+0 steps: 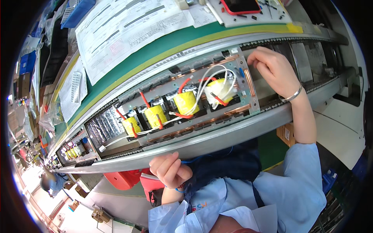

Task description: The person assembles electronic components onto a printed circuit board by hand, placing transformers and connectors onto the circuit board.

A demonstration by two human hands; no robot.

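Observation:
A long circuit board (243, 87) lies on the conveyor in front of me, set with a row of components wrapped in yellow tape (186, 103). Red leads stick up from them. A looped white cable (200, 90) runs over the parts and ends in a white connector (102, 148) at the left. My right hand (274, 70) is at the board's right end, fingers curled; what they hold, if anything, is hidden, and I cannot tell if they touch the board. On the near side, my left hand (169, 169) is loosely closed beside the metal rail, with nothing visible in it.
The conveyor's near rail (217, 134) crosses in front of my body. Another board (75, 149) sits farther left on the line. Beyond are printed sheets (128, 42) on a green bench and a red-edged phone (241, 6). Red stools (122, 180) stand below.

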